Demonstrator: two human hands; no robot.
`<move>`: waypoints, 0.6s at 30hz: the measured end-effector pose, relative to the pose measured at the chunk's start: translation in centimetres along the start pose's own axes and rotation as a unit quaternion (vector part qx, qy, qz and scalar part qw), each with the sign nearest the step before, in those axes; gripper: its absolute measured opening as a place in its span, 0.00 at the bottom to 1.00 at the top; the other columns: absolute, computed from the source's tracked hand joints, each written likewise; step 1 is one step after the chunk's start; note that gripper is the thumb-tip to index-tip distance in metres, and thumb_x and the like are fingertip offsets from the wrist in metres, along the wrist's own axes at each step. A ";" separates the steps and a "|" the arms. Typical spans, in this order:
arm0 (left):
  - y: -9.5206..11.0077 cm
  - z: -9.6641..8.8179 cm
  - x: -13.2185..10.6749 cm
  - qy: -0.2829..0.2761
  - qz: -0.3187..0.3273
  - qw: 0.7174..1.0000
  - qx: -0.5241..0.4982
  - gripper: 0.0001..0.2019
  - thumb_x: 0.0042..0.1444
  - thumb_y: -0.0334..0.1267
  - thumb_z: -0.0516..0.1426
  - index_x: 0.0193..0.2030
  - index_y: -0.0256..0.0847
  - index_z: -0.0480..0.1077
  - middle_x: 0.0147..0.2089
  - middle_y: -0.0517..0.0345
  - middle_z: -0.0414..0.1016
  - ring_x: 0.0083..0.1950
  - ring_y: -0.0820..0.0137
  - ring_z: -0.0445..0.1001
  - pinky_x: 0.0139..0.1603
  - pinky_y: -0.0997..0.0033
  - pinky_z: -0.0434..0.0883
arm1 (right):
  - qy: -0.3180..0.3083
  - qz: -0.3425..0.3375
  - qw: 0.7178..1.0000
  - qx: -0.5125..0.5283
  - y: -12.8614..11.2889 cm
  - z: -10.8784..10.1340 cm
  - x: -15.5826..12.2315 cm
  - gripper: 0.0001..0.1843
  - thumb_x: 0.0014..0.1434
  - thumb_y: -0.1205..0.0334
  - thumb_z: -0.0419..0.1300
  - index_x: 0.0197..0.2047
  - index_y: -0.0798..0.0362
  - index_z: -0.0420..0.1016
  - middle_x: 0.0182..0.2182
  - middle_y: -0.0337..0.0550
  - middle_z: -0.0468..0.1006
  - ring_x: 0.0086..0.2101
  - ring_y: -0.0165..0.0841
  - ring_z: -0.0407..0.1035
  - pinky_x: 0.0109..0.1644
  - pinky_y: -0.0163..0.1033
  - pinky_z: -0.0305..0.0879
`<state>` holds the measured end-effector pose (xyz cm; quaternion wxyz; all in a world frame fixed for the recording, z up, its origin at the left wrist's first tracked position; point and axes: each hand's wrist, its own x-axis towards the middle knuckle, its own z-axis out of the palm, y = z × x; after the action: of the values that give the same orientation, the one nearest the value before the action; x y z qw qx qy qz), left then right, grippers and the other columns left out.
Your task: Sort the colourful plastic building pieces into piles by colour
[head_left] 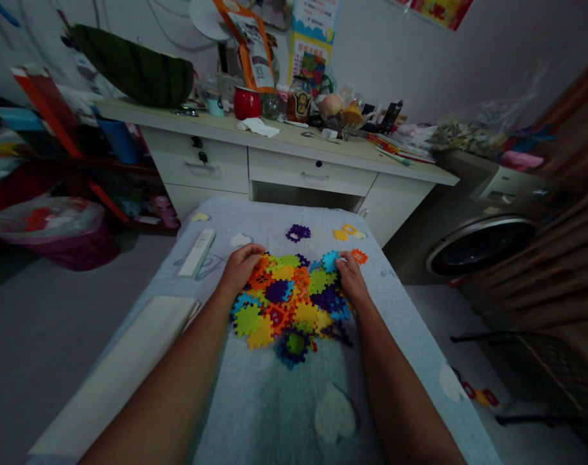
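Note:
A heap of flat plastic gear pieces [294,310] in orange, yellow, green, blue and purple lies on the pale blue cloth. My left hand [241,266] rests at the heap's upper left edge, fingers loosely curved beside an orange gear piece [259,276]; it holds nothing that I can see. On the other side, my right hand [352,274] is closed, with thumb and fingers at a light blue gear piece [330,260]. Some of its fingers are hidden. Beyond the heap lie a purple gear piece [298,232], yellow gear pieces [344,232] and an orange gear piece [359,256].
Left on the cloth-covered table [410,387] lie a white narrow box [197,253] and a long white item [124,368]. A cluttered counter [216,126] with drawers stands behind. A washing machine [468,226] is at the right, a lined bin [56,232] at the left.

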<state>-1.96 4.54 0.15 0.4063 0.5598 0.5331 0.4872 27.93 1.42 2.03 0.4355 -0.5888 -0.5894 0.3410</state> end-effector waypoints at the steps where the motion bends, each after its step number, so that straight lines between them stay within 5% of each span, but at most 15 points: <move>1: 0.0 0.0 0.0 -0.001 -0.003 1.000 0.001 0.16 0.47 0.43 0.54 0.41 0.41 0.74 0.38 0.58 0.78 0.38 0.66 0.74 0.41 0.68 0.72 | 0.007 0.000 1.000 0.003 0.3 -0.1 0.1 0.15 0.62 0.48 0.48 0.46 0.48 0.63 0.28 0.36 0.73 0.30 0.34 0.68 0.36 0.37 0.66; 6: 0.1 0.2 0.2 -0.005 -0.014 1.000 0.003 0.16 0.46 0.43 0.54 0.40 0.41 0.74 0.36 0.59 0.78 0.36 0.67 0.74 0.40 0.69 0.72 | 0.084 -0.026 0.996 -0.014 1.4 -2.2 1.0 0.14 0.58 0.50 0.50 0.38 0.50 0.68 0.32 0.40 0.75 0.36 0.36 0.68 0.42 0.39 0.68; 12: -0.2 0.3 0.7 -0.016 -0.021 0.999 0.021 0.17 0.44 0.43 0.54 0.40 0.41 0.75 0.35 0.59 0.78 0.35 0.66 0.73 0.41 0.67 0.72 | 0.237 0.006 0.967 -0.097 3.6 -7.5 1.6 0.15 0.50 0.55 0.52 0.36 0.53 0.73 0.24 0.38 0.70 0.28 0.34 0.64 0.32 0.37 0.62; 15: -0.3 0.3 1.0 -0.035 -0.018 0.999 0.026 0.17 0.43 0.43 0.55 0.40 0.42 0.75 0.38 0.58 0.78 0.40 0.64 0.74 0.46 0.65 0.72 | 0.234 0.039 0.956 -0.171 4.8 -9.2 1.4 0.16 0.47 0.59 0.52 0.37 0.54 0.75 0.21 0.37 0.69 0.25 0.34 0.64 0.31 0.37 0.62; 18: -0.1 0.0 1.0 -0.029 0.003 0.998 0.056 0.17 0.42 0.44 0.57 0.40 0.43 0.75 0.46 0.56 0.77 0.49 0.61 0.73 0.54 0.62 0.70 | 0.203 0.062 0.939 -0.270 5.2 -9.8 1.3 0.13 0.47 0.61 0.53 0.33 0.52 0.76 0.30 0.45 0.77 0.33 0.38 0.70 0.40 0.41 0.66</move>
<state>-2.08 5.49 0.16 0.3886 0.5971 0.5456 0.4413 39.03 2.02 1.25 0.3479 -0.7765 -0.5208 0.0688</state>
